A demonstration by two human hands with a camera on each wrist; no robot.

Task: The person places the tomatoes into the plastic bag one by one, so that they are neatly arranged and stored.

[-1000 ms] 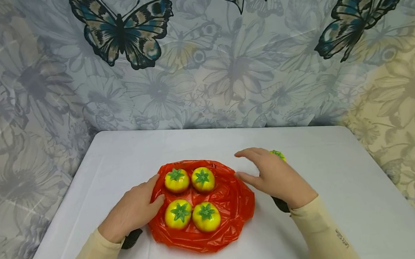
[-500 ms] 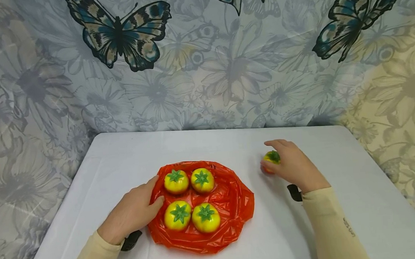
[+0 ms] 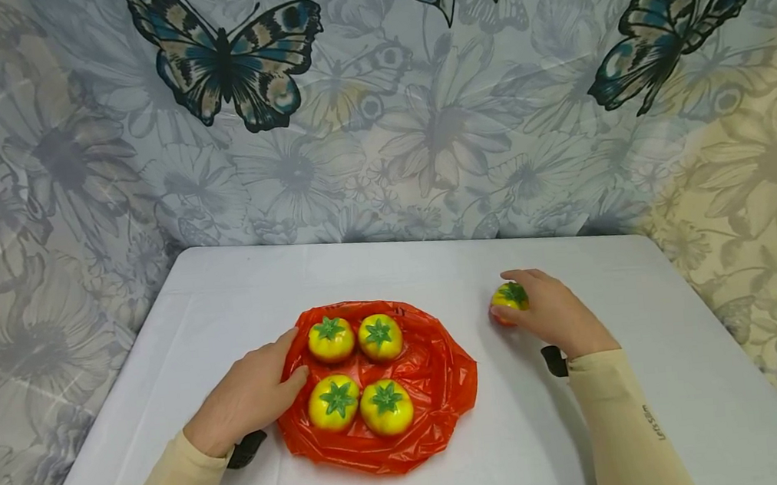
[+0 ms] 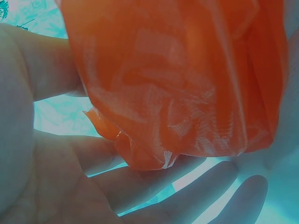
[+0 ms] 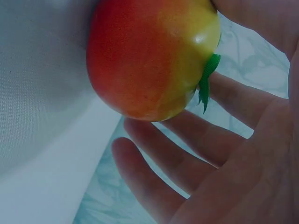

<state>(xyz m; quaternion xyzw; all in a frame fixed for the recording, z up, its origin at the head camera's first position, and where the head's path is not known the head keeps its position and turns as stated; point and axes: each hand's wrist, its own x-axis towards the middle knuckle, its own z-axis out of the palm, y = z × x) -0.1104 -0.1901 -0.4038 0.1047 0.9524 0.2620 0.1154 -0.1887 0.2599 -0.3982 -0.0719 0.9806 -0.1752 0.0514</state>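
Note:
A red plastic bag (image 3: 435, 377), its mouth spread wide, sits on the white table. Inside it are several yellow tomatoes (image 3: 334, 401) with green star-shaped tops. My left hand (image 3: 252, 393) rests against the bag's left side; in the left wrist view its fingers (image 4: 187, 200) lie nearly straight and spread along the red plastic (image 4: 163, 79). Right of the bag, my right hand (image 3: 557, 316) holds another tomato (image 3: 509, 296) between thumb and fingers. The right wrist view shows this tomato (image 5: 149, 60) red below and yellow near its green leaves, close to the table surface.
The white table (image 3: 377, 270) runs back to a wall covering (image 3: 434, 131) printed with flowers and butterflies. A dark wrist device (image 3: 554, 361) sits under the right wrist, another dark one (image 3: 245, 449) under the left.
My right hand has moved from the bag's right edge rightward to the tomato and taken hold of it. The left hand and the bag have stayed in place.

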